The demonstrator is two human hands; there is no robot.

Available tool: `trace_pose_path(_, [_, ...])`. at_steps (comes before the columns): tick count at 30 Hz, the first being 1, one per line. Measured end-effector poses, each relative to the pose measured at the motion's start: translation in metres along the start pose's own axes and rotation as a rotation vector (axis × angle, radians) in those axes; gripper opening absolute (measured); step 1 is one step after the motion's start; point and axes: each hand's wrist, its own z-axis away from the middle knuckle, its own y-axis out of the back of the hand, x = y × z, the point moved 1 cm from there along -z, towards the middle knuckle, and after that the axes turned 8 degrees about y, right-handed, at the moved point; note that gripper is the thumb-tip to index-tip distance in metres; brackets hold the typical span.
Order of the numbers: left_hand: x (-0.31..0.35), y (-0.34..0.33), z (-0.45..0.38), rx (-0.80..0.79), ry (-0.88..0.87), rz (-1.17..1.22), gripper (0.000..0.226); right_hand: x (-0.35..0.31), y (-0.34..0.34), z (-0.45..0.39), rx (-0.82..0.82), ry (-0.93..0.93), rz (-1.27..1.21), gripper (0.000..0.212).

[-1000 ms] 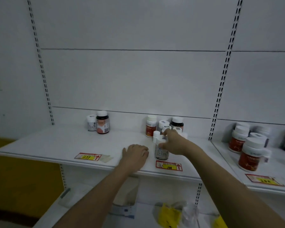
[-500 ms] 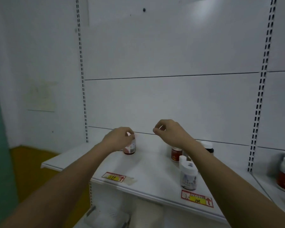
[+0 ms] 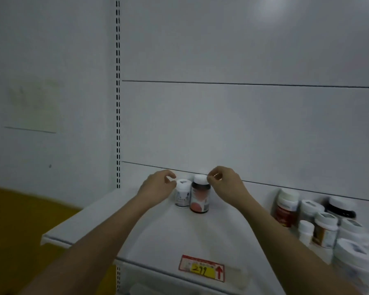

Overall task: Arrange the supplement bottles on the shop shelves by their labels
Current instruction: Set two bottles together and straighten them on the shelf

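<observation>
Up at the back of the white shelf [image 3: 162, 237] stand two supplement bottles side by side, a small white bottle [image 3: 182, 193] and a dark bottle with a reddish label [image 3: 199, 198], both upright and seemingly touching. The left hand [image 3: 157, 186] curls its grip at the white bottle's cap and the right hand [image 3: 226, 184] at the dark bottle's cap, though whether either really pinches it I cannot tell through the blur. Further right sits a cluster of other bottles [image 3: 324, 226], and a red-and-yellow price tag [image 3: 201, 271] is on the shelf's front edge.
</observation>
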Motion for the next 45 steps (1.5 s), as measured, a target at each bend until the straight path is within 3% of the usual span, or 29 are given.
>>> trace_pose_path(4, [-0.025, -0.018, -0.036, -0.023, -0.026, 0.202, 0.023, 0.011, -0.038, -0.021, 0.193, -0.045, -0.045, 0.017])
trace_pose_path(10, [-0.037, -0.047, -0.068, -0.089, -0.087, 0.424, 0.031, 0.032, -0.065, -0.036, 0.310, -0.021, -0.091, 0.021])
trace_pose_path(16, [-0.052, -0.066, -0.074, -0.233, -0.137, 0.554, 0.026, 0.049, -0.077, -0.028, 0.169, -0.006, -0.132, 0.028])
trace_pose_path(20, [-0.058, -0.074, -0.079, -0.315, -0.166, 0.581, 0.030, 0.056, -0.080, -0.026, 0.166, 0.039, -0.165, 0.026])
trace_pose_path(27, [-0.060, -0.073, -0.083, -0.363, -0.154, 0.636, 0.028, 0.059, -0.070, -0.023, 0.112, 0.043, -0.248, 0.022])
trace_pose_path(31, [-0.060, -0.074, -0.084, -0.396, -0.153, 0.662, 0.028, 0.060, -0.071, -0.023, 0.111, 0.024, -0.248, 0.032])
trace_pose_path(39, [-0.060, -0.074, -0.083, -0.408, -0.098, 0.707, 0.047, 0.062, -0.074, -0.023, 0.134, -0.038, -0.297, 0.040])
trace_pose_path(45, [-0.062, -0.074, -0.082, -0.453, -0.095, 0.744, 0.031, 0.065, -0.077, -0.024, 0.141, -0.070, -0.370, 0.029])
